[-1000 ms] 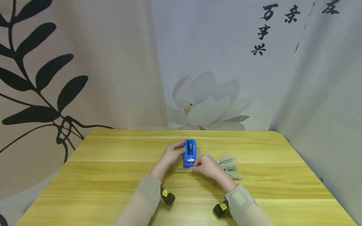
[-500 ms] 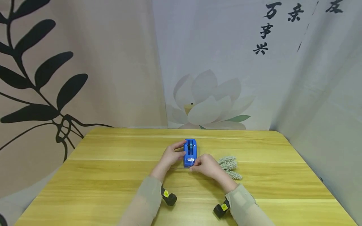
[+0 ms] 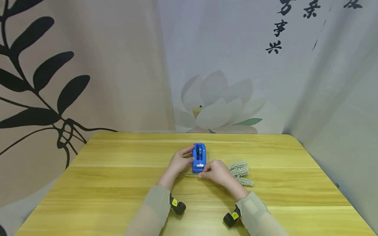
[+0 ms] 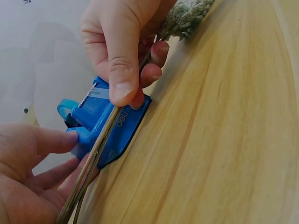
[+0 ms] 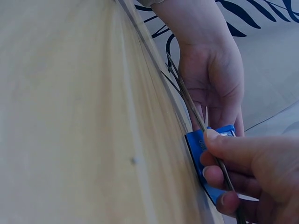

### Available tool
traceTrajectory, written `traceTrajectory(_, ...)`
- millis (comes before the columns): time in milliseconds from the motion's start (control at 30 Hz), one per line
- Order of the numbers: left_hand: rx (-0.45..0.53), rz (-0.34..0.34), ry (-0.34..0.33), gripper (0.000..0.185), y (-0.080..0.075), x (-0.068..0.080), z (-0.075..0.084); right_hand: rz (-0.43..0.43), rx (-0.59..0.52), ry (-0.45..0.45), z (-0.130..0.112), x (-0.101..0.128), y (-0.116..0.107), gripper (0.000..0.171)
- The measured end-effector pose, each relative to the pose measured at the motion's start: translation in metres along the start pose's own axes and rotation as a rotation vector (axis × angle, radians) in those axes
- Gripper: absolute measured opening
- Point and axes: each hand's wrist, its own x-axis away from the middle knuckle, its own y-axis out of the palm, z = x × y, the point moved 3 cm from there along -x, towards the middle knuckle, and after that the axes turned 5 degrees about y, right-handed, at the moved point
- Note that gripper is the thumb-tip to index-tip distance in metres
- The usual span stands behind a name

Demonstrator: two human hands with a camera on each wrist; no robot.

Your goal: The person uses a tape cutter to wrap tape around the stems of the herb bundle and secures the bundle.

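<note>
A blue tape dispenser stands mid-table, its cutter end toward me. My left hand grips its left side, thumb and fingers curled round the body. My right hand is at the near end and pinches thin stems between thumb and forefinger, pressed against the dispenser's front by the clear tape end. The stems run from the right hand past the left hand. They belong to a bundle of grey-green dried sprigs lying to the right of the right hand.
The wooden table has rounded far corners. Printed cloth backdrops hang close behind it and along the right side. Black wrist cameras sit on both forearms near the table's front.
The head view has tilted slightly, so everything sits a little higher. Both hands, the dispenser and the sprigs keep their places.
</note>
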Motion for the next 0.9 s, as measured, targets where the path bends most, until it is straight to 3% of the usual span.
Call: traceTrajectory(900, 0.011, 0.015, -0.018, 0.049, 0.0028, -0.0007, 0.0024, 0.042, 0.010, -0.047, 0.0029, 0.0002, 0.0012, 0.018)
